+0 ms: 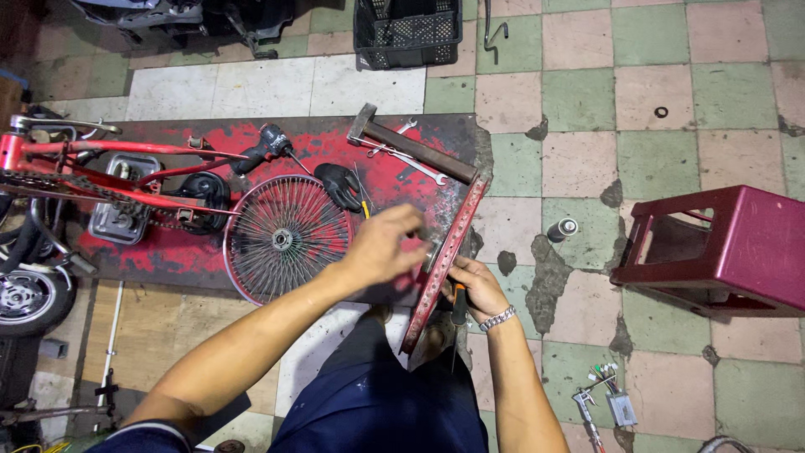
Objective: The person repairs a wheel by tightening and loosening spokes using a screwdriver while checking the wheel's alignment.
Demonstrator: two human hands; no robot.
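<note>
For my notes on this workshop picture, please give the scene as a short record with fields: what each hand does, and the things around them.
left hand: on the hub side of the upright red wheel rim
right hand: against the rim's other side, gripping a tool with an orange and black handle
flat spoked wheel: lies on the red board
hammer: on the board, beside wrenches
black glove: on the board, next to the flat wheel
red stool: tipped on the tiled floor
</note>
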